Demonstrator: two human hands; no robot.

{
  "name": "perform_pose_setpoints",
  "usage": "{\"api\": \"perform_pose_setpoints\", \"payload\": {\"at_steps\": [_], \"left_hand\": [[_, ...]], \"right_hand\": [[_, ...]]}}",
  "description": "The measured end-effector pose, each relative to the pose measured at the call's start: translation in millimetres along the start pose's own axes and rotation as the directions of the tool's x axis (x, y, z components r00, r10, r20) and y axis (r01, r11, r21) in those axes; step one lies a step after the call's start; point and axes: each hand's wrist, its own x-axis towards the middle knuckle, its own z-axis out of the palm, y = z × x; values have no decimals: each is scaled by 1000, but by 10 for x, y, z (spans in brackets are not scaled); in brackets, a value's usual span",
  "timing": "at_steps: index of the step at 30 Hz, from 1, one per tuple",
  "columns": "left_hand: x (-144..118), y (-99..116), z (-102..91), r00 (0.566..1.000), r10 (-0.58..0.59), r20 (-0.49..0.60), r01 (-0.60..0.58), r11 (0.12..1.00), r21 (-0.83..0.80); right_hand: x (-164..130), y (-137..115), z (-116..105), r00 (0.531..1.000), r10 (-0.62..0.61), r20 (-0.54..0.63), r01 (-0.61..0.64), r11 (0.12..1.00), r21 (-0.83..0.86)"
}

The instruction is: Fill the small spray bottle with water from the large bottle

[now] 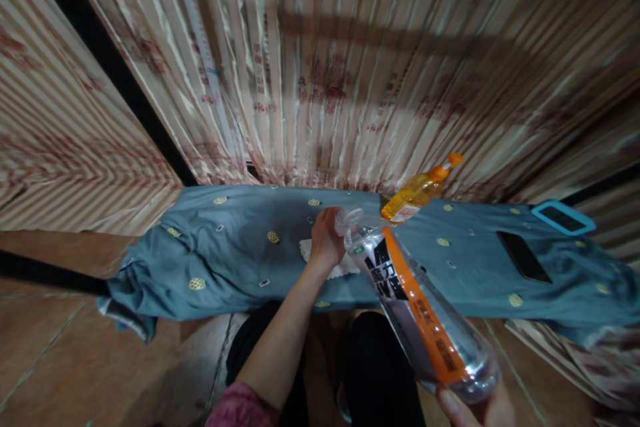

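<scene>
Our left hand [326, 238] was curled at the open mouth of the clear bottle [417, 307], fingers closed near its neck; whether it pinched a cap we could not tell. It hovered over a white cloth [345, 267] near the front edge of the table. Our right hand [477, 407] gripped the bottle's base, fingers wrapped, bottle tilted toward the table. The table carried a teal cover [225, 260]. An orange bottle [417, 192] lay at the back edge. A black phone [524, 257] and a blue-cased phone [563, 217] lay toward the right end.
</scene>
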Motion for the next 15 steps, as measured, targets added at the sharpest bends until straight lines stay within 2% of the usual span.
{"api": "perform_pose_setpoints", "payload": {"at_steps": [3,7,15], "left_hand": [[4,6,-4,1000,7,1,-7,1000,8],[9,23,-10,1000,8,-12,-8,1000,20],[27,15,12,999,36,-17,-35,998,49]], "right_hand": [[-33,21,25,999,51,7,-51,997,58],[-44,69,28,997,39,60,-46,993,110],[-53,7,86,998,62,25,-65,981,181]]}}
